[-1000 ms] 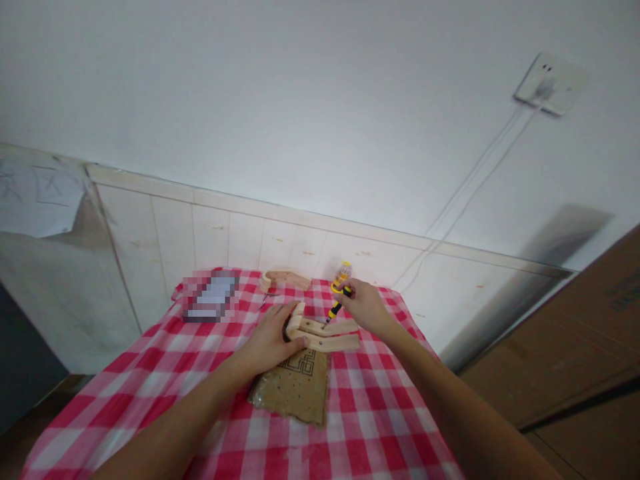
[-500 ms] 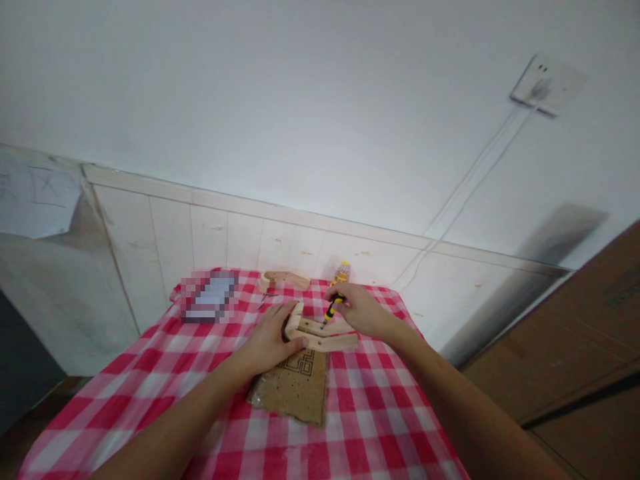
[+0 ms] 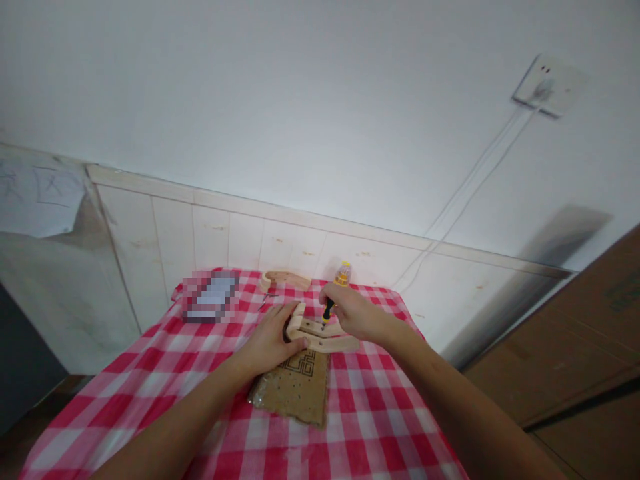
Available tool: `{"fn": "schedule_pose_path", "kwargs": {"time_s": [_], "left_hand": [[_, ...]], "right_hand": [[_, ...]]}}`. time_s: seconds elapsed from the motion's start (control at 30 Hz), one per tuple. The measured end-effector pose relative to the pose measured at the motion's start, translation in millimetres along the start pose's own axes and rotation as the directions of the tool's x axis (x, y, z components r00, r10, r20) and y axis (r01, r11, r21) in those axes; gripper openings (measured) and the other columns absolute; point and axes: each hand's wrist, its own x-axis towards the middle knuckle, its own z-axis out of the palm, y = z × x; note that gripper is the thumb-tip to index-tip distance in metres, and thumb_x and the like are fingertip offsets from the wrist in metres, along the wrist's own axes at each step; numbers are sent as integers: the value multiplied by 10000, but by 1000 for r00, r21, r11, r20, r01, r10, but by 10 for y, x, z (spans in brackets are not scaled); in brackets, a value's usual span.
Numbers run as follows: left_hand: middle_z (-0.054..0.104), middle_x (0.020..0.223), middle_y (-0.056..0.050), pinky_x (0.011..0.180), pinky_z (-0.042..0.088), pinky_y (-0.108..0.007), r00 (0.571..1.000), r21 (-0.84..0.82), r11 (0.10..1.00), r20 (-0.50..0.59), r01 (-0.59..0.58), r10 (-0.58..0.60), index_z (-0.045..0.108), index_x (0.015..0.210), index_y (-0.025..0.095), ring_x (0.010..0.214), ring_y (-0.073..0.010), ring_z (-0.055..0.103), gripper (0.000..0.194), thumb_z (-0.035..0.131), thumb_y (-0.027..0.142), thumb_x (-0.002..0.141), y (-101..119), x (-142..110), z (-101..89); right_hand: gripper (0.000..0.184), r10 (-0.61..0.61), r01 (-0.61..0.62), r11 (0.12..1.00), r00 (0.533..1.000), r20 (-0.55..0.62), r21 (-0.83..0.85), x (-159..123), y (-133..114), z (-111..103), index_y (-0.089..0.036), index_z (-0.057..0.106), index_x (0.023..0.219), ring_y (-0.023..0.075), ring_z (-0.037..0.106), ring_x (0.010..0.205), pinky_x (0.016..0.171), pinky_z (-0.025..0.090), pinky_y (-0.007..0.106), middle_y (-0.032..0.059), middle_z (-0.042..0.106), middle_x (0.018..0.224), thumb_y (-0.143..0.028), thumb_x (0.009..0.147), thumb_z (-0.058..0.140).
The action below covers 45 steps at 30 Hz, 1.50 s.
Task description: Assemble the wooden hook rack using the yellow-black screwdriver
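Observation:
My left hand [image 3: 267,340] is closed around the left end of a pale wooden piece [image 3: 334,344] with two angled arms and small dark holes, its thumb on the near side. Under that piece lies a brown cardboard sheet [image 3: 297,390] with a printed black line pattern. My right hand [image 3: 356,313] grips a small black and yellow screwdriver [image 3: 328,312] by its handle. Its tip points down at the far arm of the wood, close to a hole; whether it sits in a screw is too small to tell.
A red and white checked cloth [image 3: 370,420] covers the table. At the back are another wooden piece [image 3: 293,279] and a yellow-topped clear container [image 3: 343,273]. A blurred phone-like object [image 3: 213,297] lies left. A socket [image 3: 547,87] with cables is on the wall; large brown boxes [image 3: 565,347] stand right.
My right hand has shifted slightly and turned on the screwdriver, covering more of its handle. My left hand and the wooden piece stay nearly where they were.

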Motion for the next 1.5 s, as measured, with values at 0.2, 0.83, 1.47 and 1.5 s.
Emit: {"fn": "schedule_pose_path", "kwargs": {"time_s": [0.2, 0.83, 1.47, 1.5], "left_hand": [[610, 1402, -152, 1110, 438, -502, 1000, 18, 1000, 2, -2, 2, 530, 1449, 190, 1300, -341, 551, 708, 760, 356, 800, 20, 0, -7], [602, 1391, -173, 1102, 429, -502, 1000, 9, 1000, -5, 12, -12, 534, 1448, 166, 1292, -347, 546, 729, 761, 345, 779, 42, 0, -3], [593, 1421, -174, 1123, 422, -502, 1000, 16, 1000, 2, -6, 6, 547, 1438, 169, 1318, -354, 537, 717, 759, 390, 789, 31, 5, -3], [594, 1420, -169, 1125, 422, -500, 1000, 11, 1000, -5, -10, 10, 545, 1440, 176, 1318, -352, 538, 720, 759, 394, 788, 19, 4, 3]], "right_hand": [[377, 30, -30, 999, 999, 24, -14, 30, -10, -74, -205, 562, 925, 181, 576, 829, 731, 417, 273, 24, 636, 904, 90, 715, 457], [244, 209, -208, 976, 978, 9, -66, 16, -11, -154, -175, 589, 1072, 208, 636, 874, 745, 441, 291, 74, 682, 968, -54, 867, 642], [243, 291, -293, 956, 930, -224, 22, 85, -5, -24, -204, 556, 736, 118, 461, 578, 574, 268, 246, -64, 532, 605, -125, 768, 784], [244, 294, -292, 955, 926, -237, 43, 86, -3, -21, -205, 560, 723, 115, 453, 565, 567, 261, 247, -67, 530, 594, -124, 751, 789]]}}
